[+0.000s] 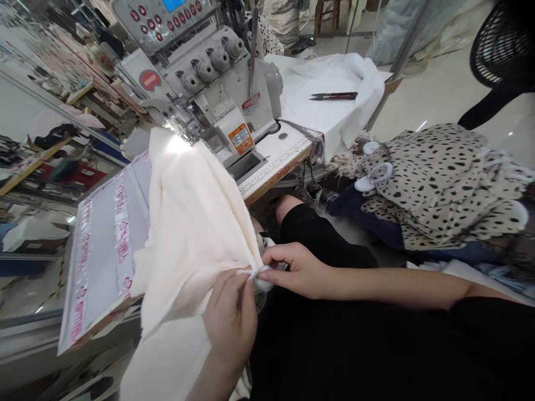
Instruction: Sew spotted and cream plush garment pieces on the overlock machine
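Near six o'clock, the cloth (188, 217) is being pinched and partly hidden by left hand (231, 312) and right hand (301, 270); the machine (200, 72), at eleven, is being cropped.

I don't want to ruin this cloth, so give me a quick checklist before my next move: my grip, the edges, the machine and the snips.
1. Both hands gripping: ok; left hand and right hand pinch the cream cloth.
2. Fingers away from the needle area: ok; both hands are well apart from the sewing machine.
3. Machine powered: ok; its blue screen is lit.
4. Cloth edges lined up: cannot tell; fingers and folds hide them.
5. Snips off the cream cloth: ok; they lie on the white cloth beyond the machine.
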`<state>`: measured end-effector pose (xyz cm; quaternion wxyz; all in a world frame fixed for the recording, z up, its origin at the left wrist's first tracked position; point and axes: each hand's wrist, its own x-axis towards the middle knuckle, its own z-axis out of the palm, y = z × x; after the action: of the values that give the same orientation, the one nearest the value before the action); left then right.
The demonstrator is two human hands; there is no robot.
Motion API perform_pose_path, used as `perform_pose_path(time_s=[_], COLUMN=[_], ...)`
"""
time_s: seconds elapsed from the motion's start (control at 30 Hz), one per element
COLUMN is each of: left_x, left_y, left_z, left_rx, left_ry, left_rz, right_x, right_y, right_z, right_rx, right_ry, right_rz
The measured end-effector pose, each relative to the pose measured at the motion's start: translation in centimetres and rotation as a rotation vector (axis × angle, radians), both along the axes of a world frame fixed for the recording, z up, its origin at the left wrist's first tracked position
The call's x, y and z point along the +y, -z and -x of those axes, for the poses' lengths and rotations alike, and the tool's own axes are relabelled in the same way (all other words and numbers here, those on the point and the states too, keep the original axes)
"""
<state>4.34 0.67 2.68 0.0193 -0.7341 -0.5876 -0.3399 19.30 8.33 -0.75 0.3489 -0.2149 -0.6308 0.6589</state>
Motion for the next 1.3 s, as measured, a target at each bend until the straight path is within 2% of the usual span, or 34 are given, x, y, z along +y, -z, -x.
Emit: perform_pose_path(time_s=[0.27, 0.4, 0.53, 0.77, 0.87, 0.97, 1.07, 1.17, 1.23, 1.3], left_x=[-0.1, -0.1, 0.2, 0.7, 0.9, 1.1, 0.9, 0.0, -0.7, -0.8], left_y=[0.0, -0.4, -0.3, 0.4, 0.0, -0.3, -0.4, -0.9, -1.5, -1.7], left_z=[-0.4, -0.4, -0.5, -0.2, -0.2, -0.2, -0.1, -0.5, -1.5, -3.0], left_rx=[0.030, 0.100, 0.149, 0.135, 0.095, 0.092, 0.097, 0.101, 0.036, -0.038], left_ry=[-0.043, 0.000, 0.053, 0.045, 0.057, 0.063, 0.066, 0.037, 0.047, 0.123], left_rz=[-0.025, -0.027, -0.014, -0.034, -0.066, -0.111, -0.135, -0.086, -0.069, 0.014], right_x=[-0.1, -0.1, -0.3, 0.0, 1.1, 2.5, 3.8, 4.7, 5.1, 5.3], right_y=[-0.4, -0.4, -0.9, -1.9, -2.1, -2.1, -1.9, -1.9, -2.4, -3.7], right_z=[-0.1, -0.2, -0.5, -1.3, -1.6, -1.6, -1.3, -1.1, -0.9, -0.6], right_rx=[-0.072, -0.109, -0.171, -0.263, -0.225, -0.159, -0.142, -0.247, -0.290, -0.258], right_ry=[0.103, 0.130, 0.112, 0.036, 0.100, 0.175, 0.071, -0.053, -0.119, -0.152], right_rz=[-0.232, -0.346, -0.412, -0.500, -0.656, -0.906, -1.174, -1.345, -1.368, -1.291])
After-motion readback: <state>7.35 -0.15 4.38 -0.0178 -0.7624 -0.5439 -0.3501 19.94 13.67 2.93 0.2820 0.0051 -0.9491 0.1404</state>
